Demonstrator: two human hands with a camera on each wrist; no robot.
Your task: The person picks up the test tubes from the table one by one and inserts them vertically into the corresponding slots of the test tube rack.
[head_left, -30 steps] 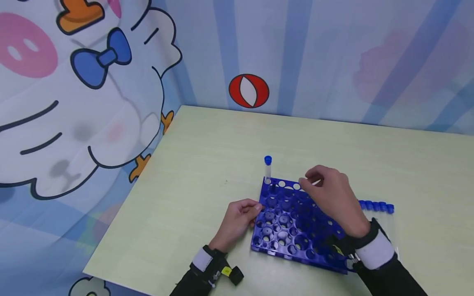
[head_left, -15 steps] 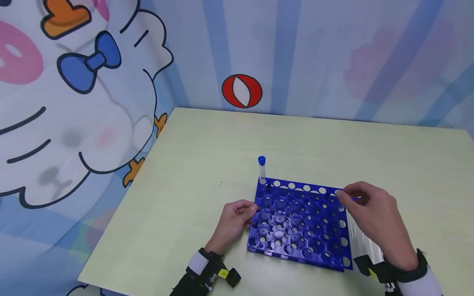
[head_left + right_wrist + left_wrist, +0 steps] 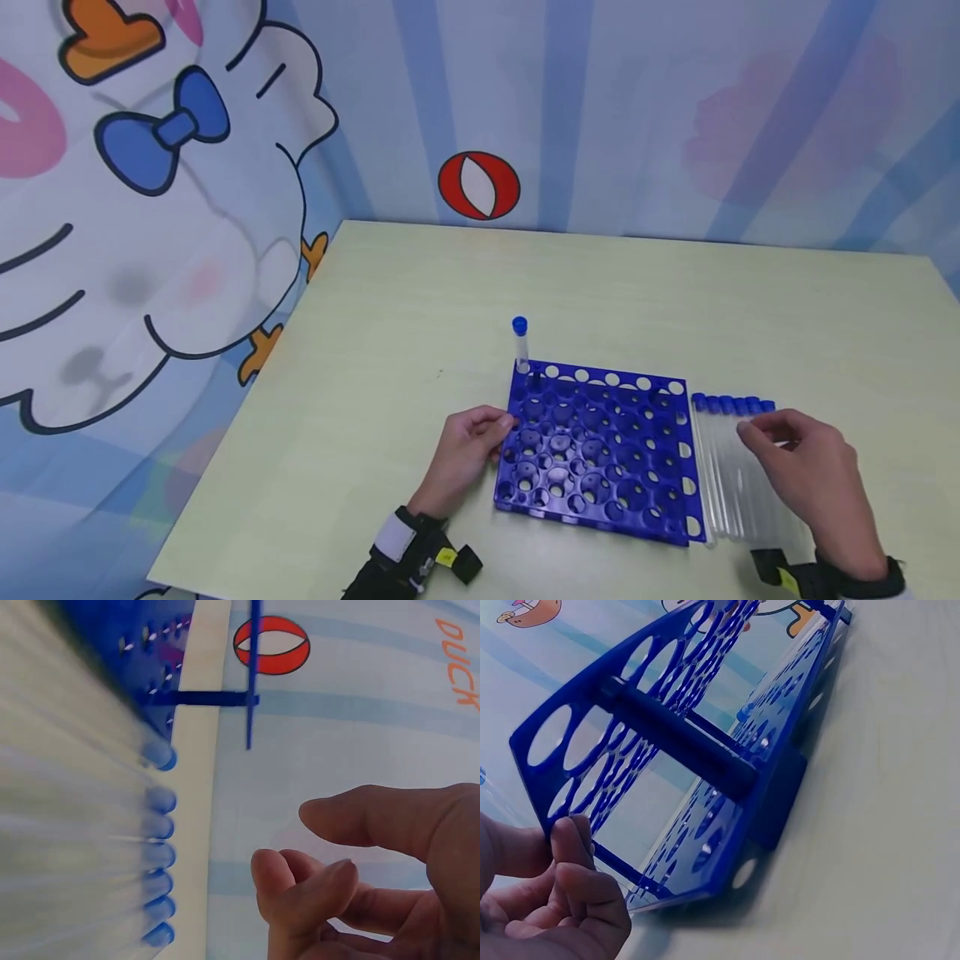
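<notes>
A blue plastic test tube rack [image 3: 652, 533] with many round holes stands on the table. My left hand [image 3: 467, 450] pinches its left edge; in the left wrist view the fingers [image 3: 574, 847] hold a corner of the top plate. One clear tube [image 3: 521, 346] with a blue cap stands upright in the far left corner hole. Right of the rack, several clear tubes [image 3: 720, 467] lie side by side, their blue caps [image 3: 159, 855] pointing away from me. Over them hovers my right hand [image 3: 817, 475], thumb and fingers apart with nothing between.
The pale table [image 3: 375, 333] meets a blue striped backdrop [image 3: 600, 125] behind and a cartoon-printed panel [image 3: 187, 275] on the left. Black straps with small cameras [image 3: 468, 565] sit on both wrists.
My right hand has moved right, from over the rack's far side to above the lying tubes. The left hand keeps its hold on the rack. The head view has turned slightly right.
</notes>
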